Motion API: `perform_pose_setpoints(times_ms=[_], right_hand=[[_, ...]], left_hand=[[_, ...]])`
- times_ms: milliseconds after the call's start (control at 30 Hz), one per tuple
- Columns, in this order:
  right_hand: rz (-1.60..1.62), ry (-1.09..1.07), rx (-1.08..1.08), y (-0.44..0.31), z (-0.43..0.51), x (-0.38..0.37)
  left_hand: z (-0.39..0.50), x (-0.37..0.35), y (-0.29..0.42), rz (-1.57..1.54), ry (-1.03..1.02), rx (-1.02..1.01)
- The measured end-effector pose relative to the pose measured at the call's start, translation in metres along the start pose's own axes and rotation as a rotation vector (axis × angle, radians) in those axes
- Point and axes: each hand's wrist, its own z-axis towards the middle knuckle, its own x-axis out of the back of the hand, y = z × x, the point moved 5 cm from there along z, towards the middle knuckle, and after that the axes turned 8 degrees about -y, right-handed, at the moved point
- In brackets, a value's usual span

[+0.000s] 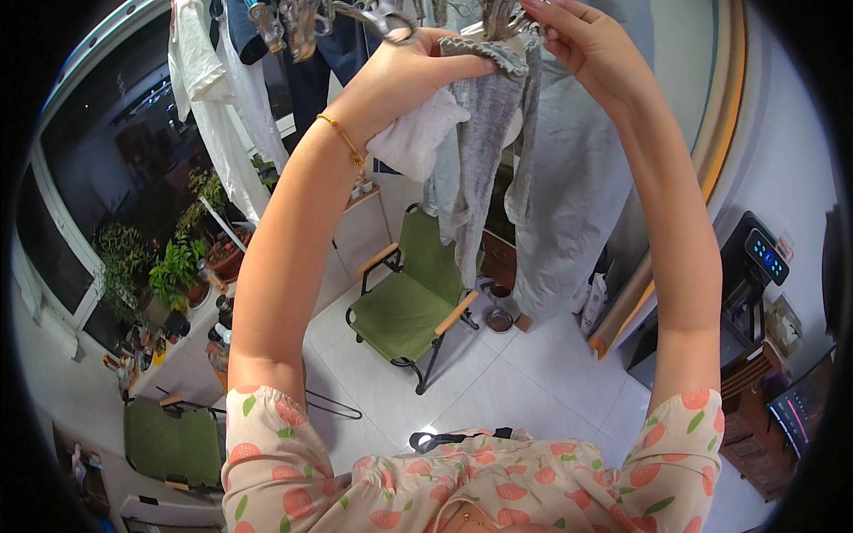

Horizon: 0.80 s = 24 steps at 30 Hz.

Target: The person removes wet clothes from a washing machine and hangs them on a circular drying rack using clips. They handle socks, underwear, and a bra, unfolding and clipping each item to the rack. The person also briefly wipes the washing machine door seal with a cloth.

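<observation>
Both my arms reach up to a row of clear plastic clips (298,26) at the top edge. My left hand (426,63) is closed on a grey sock (481,126) near its scalloped cuff, which hangs down past my thumb. Beside it, my right hand (573,33) pinches at a clip at the top of another grey sock (525,160); whether it grips the clip or the cuff cannot be told. A white cloth item (423,136) hangs against my left wrist.
White garments (220,100) and a large grey-blue cloth (573,180) hang around. Below are a green folding chair (403,310), a metal bowl (499,320) and a second green chair (172,440). Potted plants (174,270) stand by the window at left; a black fan-like device (766,256) is at right.
</observation>
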Motion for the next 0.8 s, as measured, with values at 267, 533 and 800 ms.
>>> perform_pose_setpoints(times_ms=[267, 533, 800], right_hand=[[-0.132, 0.054, -0.091, -0.006, -0.006, 0.013], [-0.585, 0.401, 0.314, -0.018, -0.071, -0.016], [-0.147, -0.113, -0.263, 0.052, -0.092, -0.063]], left_hand=[[0.011, -0.008, 0.011, 0.072, 0.096, -0.041], [-0.021, -0.013, 0.001, -0.318, 0.070, -0.075], [-0.071, -0.028, 0.002, -0.232, 0.051, -0.181]])
